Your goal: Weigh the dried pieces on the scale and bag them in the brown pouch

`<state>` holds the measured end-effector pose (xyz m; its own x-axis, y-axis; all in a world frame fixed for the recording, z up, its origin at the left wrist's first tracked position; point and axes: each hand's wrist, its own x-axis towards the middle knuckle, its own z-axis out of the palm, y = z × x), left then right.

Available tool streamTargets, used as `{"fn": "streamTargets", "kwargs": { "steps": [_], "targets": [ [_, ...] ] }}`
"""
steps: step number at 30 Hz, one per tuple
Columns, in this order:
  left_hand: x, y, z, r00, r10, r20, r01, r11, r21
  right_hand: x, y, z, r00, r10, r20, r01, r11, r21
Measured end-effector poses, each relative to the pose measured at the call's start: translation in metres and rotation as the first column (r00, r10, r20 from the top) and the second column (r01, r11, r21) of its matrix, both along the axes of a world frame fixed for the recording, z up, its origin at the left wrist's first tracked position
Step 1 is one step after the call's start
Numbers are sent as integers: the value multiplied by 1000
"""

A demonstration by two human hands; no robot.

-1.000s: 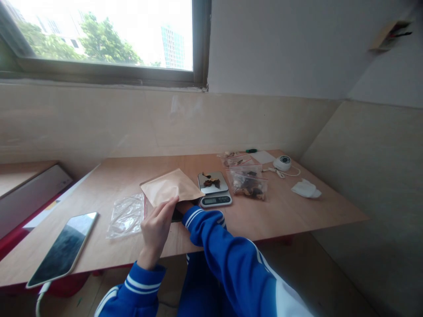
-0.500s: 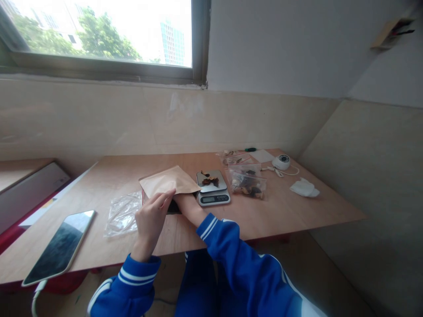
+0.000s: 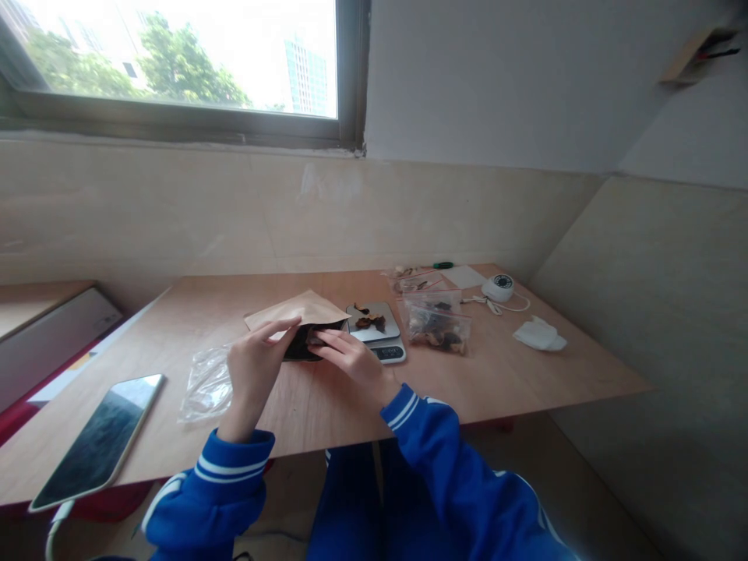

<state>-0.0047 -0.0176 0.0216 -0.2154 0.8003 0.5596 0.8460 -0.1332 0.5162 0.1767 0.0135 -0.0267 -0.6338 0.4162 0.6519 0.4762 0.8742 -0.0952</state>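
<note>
A kraft paper pouch [image 3: 298, 310] lies on the plywood table [image 3: 467, 382] just left of a digital kitchen scale [image 3: 374, 331]. My left hand [image 3: 254, 366] holds the pouch's near edge with its fingers. My right hand [image 3: 351, 358] pinches the pouch from the right, touching a dark flat item [image 3: 299, 349] at its opening. I cannot tell whether that item is separate from the pouch. Dark dried pieces [image 3: 368, 321] sit on the scale's steel plate, close to my right fingertips.
A zip bag of dried pieces [image 3: 435, 323] stands right of the scale, with more small bags [image 3: 414, 282] behind it. Left of my hands lie a crumpled clear plastic bag [image 3: 206, 386] and a smartphone [image 3: 97, 440] with a cable. Further right are a white round device [image 3: 498, 287] and a white cloth [image 3: 540, 334].
My right hand has drawn back out from under the pouch and now pinches it from the front. The pouch's flap sits lower, and its dark opening shows more.
</note>
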Motion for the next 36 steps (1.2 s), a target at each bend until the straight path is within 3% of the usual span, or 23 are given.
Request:
{"fn": "streamTargets", "kwargs": {
  "steps": [4, 8, 12, 17, 24, 30, 36],
  "targets": [
    [4, 8, 6, 1000, 12, 14, -12, 1000, -26, 9, 4, -5, 992, 37, -117, -37, 999, 8],
    [9, 15, 8, 999, 28, 31, -27, 999, -28, 6, 4, 2, 968, 92, -232, -100, 995, -25],
    [9, 18, 9, 997, 47, 56, -45, 999, -30, 5, -4, 5, 900, 102, -425, -126, 992, -29],
    [5, 19, 10, 996, 53, 77, -54, 998, 13, 36, -1, -15, 795, -72, -602, -2, 993, -120],
    [5, 17, 10, 992, 60, 107, -61, 998, 6, 90, 62, -37, 752, -402, -522, 227, 902, -367],
    [2, 14, 12, 993, 97, 74, -94, 995, -40, 91, 98, -51, 850, -375, -370, 173, 862, -476],
    [-3, 11, 14, 993, 87, 81, -84, 996, -41, 92, 83, -52, 813, -386, -437, 145, 860, -489]
  ]
}}
